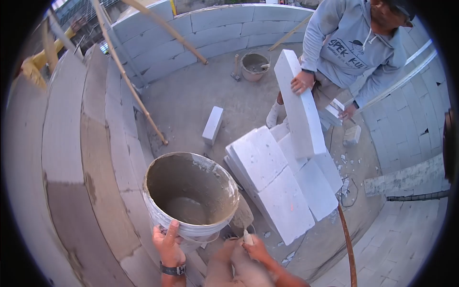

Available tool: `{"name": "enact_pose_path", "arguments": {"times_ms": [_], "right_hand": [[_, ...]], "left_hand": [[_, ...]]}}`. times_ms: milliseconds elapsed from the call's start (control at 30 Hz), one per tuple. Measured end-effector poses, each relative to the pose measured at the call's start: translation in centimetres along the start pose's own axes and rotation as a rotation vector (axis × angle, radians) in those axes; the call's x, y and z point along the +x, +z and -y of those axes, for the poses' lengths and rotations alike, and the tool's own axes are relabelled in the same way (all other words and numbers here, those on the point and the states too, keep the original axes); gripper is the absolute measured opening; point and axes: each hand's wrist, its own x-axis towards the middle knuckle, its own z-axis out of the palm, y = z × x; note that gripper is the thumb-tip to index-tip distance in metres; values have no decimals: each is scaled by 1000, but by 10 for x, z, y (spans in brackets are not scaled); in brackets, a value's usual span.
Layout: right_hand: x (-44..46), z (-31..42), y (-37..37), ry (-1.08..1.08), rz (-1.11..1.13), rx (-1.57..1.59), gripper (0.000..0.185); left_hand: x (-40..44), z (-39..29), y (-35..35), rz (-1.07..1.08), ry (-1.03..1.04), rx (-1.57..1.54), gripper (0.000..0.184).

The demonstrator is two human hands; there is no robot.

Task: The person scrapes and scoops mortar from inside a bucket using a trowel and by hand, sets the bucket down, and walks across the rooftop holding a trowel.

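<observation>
A white bucket (191,230) with grey mortar (185,209) in its bottom and smeared on its inner wall stands tilted in front of me. My left hand (170,245), with a watch at the wrist, grips the near left side of the bucket below its rim. In my right hand (257,248) is a trowel (243,215), held by its handle, fingers wrapped round. Its mortar-coated blade points up beside the bucket's right wall. What supports the bucket underneath is hidden.
A stack of white blocks (258,160) lies to the right. Behind it a co-worker (351,52) steadies an upright block (299,110). A block wall (91,158) runs along my left. A second bucket (255,67), a hammer (235,68), a loose block (213,125) and wooden props (131,79) stand beyond.
</observation>
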Motion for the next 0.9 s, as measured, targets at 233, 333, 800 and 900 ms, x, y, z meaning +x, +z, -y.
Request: {"name": "enact_pose_path", "arguments": {"times_ms": [233, 333, 800, 900], "right_hand": [[47, 158, 3, -212, -284, 157, 29], [84, 253, -8, -329, -333, 115, 29], [325, 453, 22, 169, -535, 1075, 31], [385, 470, 25, 380, -615, 1331, 27]], "left_hand": [[119, -82, 65, 49, -62, 55, 35], [173, -94, 102, 80, -90, 109, 35], [356, -166, 324, 328, -357, 76, 40], [399, -175, 359, 409, -487, 32, 43]]}}
